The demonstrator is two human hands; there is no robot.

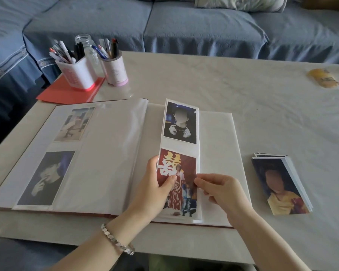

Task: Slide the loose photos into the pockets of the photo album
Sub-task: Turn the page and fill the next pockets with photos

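The photo album (110, 153) lies open on the table in front of me. One pocket page (181, 147) stands raised near the spine, with a dark portrait in its upper pocket and a red photo (176, 173) in the lower one. My left hand (157, 184) grips the page's left edge, thumb on the red photo. My right hand (221, 190) pinches the right edge of that photo or page with thumb and fingertips. A stack of loose photos (280, 184) lies on the table to the right of the album. The left page holds two photos.
Two pen holders (80, 73) and a glass jar stand on a red folder (67, 92) at the table's back left. A yellow packet (323, 78) lies at the far right. A blue sofa (184, 26) runs behind the table.
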